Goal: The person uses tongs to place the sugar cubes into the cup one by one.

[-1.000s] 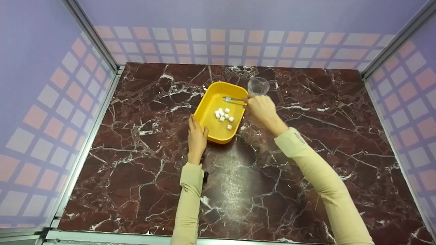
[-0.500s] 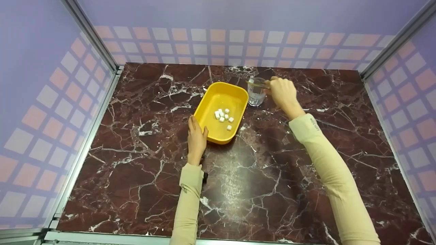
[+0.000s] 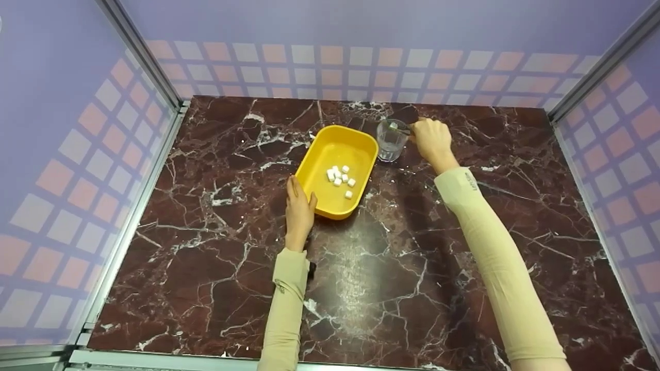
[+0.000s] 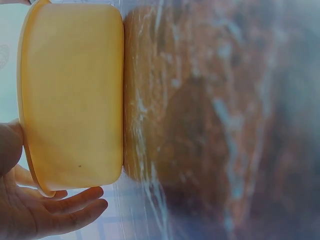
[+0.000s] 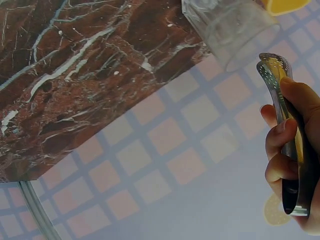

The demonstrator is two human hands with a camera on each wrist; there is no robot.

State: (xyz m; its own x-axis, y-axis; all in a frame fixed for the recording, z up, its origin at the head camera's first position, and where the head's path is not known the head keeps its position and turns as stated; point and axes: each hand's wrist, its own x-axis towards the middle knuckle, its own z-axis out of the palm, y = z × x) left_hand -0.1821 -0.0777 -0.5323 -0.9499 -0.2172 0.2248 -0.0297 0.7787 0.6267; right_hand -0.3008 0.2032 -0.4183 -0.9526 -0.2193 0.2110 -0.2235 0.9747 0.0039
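Your right hand (image 3: 432,139) has its fingers wrapped round the metal tongs (image 5: 301,160), whose tips appear at the mouth of the clear glass (image 3: 390,148); I cannot tell whether they pinch anything. Your left hand (image 3: 300,214) grips a corner of the yellow box (image 3: 337,151), thumb at the rim, fingers along the outside. White cubes (image 3: 337,175) lie loose on its floor, and the glass stands just beside it on the marbled bench (image 3: 206,247). A sideways knock from the tongs could tip the unheld glass; a slack squeeze might drop anything they carry.
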